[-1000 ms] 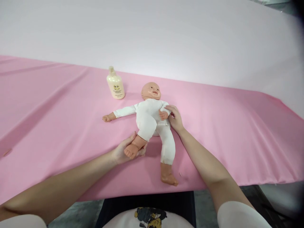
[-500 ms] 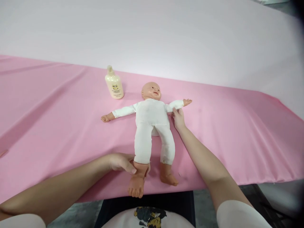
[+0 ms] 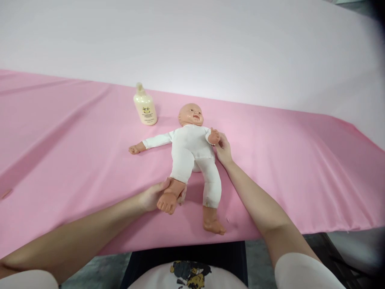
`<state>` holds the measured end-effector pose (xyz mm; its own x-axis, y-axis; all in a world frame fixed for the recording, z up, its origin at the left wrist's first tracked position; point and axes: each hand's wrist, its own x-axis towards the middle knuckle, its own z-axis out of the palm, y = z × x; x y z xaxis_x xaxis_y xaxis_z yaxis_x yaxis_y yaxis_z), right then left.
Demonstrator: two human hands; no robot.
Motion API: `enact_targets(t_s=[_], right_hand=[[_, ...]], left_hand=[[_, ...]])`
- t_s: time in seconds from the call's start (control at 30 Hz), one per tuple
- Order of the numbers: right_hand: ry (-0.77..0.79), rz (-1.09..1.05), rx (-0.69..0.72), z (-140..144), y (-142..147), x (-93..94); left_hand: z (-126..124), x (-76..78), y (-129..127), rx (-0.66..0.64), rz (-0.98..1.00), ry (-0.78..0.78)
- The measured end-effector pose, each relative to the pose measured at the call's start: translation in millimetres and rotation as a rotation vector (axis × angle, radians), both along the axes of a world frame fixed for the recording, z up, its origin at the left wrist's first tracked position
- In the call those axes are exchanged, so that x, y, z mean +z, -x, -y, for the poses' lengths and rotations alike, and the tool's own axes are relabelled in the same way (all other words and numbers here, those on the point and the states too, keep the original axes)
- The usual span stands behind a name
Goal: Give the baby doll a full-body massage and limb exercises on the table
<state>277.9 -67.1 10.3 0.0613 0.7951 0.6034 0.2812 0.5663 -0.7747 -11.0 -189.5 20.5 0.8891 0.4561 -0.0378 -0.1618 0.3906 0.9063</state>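
Note:
A baby doll [image 3: 192, 142] with a white cloth body lies on its back, head away from me. My left hand [image 3: 155, 196] is closed around the lower part of the doll's leg [image 3: 174, 192] on the left side, which is bent and lifted off the cloth. At the doll's arm on the right side, my right hand [image 3: 223, 147] is closed on the forearm; the arm is folded up, its small hand [image 3: 213, 136] near the chest. Some of my right fingers are hidden behind it. The other arm and leg lie stretched out on the cloth.
A cream pump bottle [image 3: 145, 108] stands to the left of the doll's head. Pink cloth [image 3: 279, 168] covers the near part of the table, with white cloth [image 3: 192, 48] beyond. A small reddish piece [image 3: 6, 193] lies at the far left.
My left hand has raised the doll's leg and bent it toward its body. My right hand has folded the doll's arm inward from its outstretched position.

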Motion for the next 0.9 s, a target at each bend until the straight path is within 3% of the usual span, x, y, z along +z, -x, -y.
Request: enact_targets(t_s=[0.13,0.37,0.7,0.9], right_hand=[[-0.087,0.093,-0.005,4,1,4.7],[-0.118,0.248,0.006,8,2,7.8],[-0.168,0.369,0.004,8,1,6.1],[-0.193,0.374,0.011,9,2,5.6]], left_hand=[[-2,5.5,0,0.098,0.07,0.138],[-1,18.1,-4,0.214,0.063,0.216],[-3,3.9,3,0.278,0.014,0.351],[-6,3.2,1,0.28,-0.04,0.387]])
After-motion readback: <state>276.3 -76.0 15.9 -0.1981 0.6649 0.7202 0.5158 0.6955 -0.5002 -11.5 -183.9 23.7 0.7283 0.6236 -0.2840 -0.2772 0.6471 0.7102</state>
